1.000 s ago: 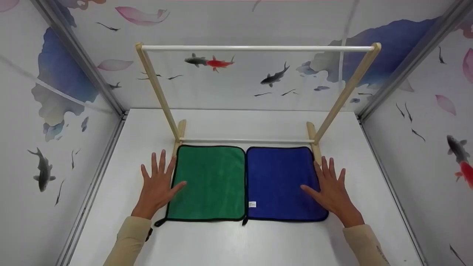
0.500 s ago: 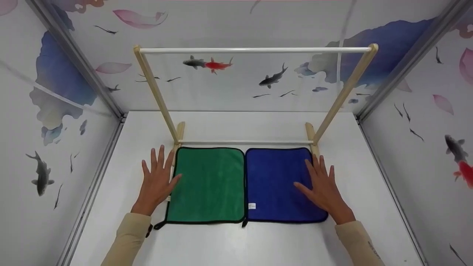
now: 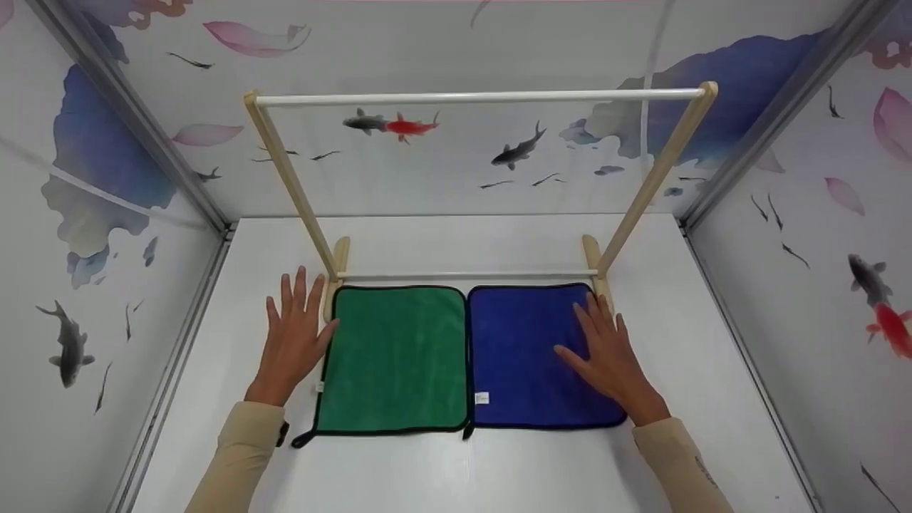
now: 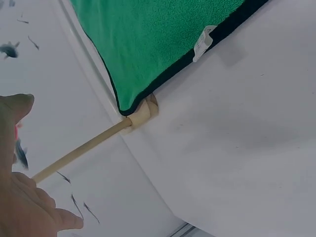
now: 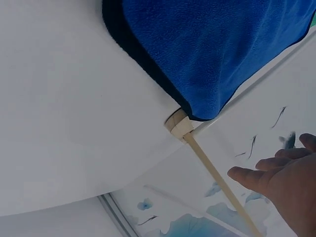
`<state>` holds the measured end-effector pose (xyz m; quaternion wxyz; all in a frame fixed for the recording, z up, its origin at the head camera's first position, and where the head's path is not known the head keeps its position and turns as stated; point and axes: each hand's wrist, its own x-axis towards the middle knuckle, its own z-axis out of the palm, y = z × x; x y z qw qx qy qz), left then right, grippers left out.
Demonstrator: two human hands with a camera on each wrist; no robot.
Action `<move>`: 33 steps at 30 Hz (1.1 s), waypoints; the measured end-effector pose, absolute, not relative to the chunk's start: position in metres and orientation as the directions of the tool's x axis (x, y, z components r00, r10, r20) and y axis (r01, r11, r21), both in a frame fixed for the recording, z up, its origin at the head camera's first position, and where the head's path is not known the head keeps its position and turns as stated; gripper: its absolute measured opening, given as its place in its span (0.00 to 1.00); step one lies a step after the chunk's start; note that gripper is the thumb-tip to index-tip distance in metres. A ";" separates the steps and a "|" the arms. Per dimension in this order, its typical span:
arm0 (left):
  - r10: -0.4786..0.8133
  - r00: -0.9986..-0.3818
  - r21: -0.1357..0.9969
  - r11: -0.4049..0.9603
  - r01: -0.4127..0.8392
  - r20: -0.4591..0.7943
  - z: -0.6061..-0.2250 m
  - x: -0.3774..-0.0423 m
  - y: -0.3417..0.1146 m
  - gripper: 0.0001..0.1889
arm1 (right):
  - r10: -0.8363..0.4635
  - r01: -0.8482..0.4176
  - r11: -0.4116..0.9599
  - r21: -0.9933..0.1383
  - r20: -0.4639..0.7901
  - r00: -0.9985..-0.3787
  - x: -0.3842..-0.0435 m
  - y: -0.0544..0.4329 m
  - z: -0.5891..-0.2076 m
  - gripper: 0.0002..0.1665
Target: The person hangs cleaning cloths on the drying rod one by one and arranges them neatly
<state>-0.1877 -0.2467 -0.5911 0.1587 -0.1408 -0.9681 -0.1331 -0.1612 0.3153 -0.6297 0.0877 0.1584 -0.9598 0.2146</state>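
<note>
Two square cloths with black edging lie flat side by side: a green cloth [image 3: 395, 360] on the left and a blue cloth [image 3: 524, 342] on the right. My left hand [image 3: 288, 345] is beside the green cloth's left edge, fingers straight and spread, thumb tip at the edging. Over the right part of the blue cloth is my right hand [image 3: 614, 360], its fingers extended. Both wrist views show the hands apart from the cloths, holding nothing. White tags show on the green cloth [image 4: 158, 44] and on the blue one in the head view.
Behind the cloths stands a rack with wooden side posts, a white upper rail [image 3: 477, 97] and a lower rail [image 3: 467, 274]. The cloths lie on a white table [image 3: 456, 470]. White walls [image 3: 427, 171] printed with fish and petals enclose the back and sides.
My right hand has moved left, further over the blue cloth. My left hand has drifted up and left, off most of the green cloth. The head view has shifted slightly; the cloths stay put.
</note>
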 end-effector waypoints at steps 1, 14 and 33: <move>0.230 -0.910 0.213 0.925 0.315 0.344 -0.590 -0.189 -0.247 0.46 | -0.268 -0.348 0.854 -0.387 0.245 -0.932 -0.162 0.314 -0.630 0.54; 0.177 -0.932 0.325 0.903 0.282 0.317 -0.576 -0.207 -0.246 0.47 | -0.303 -0.428 0.801 -0.418 0.333 -0.893 -0.170 0.292 -0.633 0.52; 0.073 -0.913 0.501 0.817 0.286 0.402 -0.548 -0.243 -0.250 0.46 | -0.349 -0.521 0.723 -0.454 0.411 -0.842 -0.180 0.260 -0.635 0.48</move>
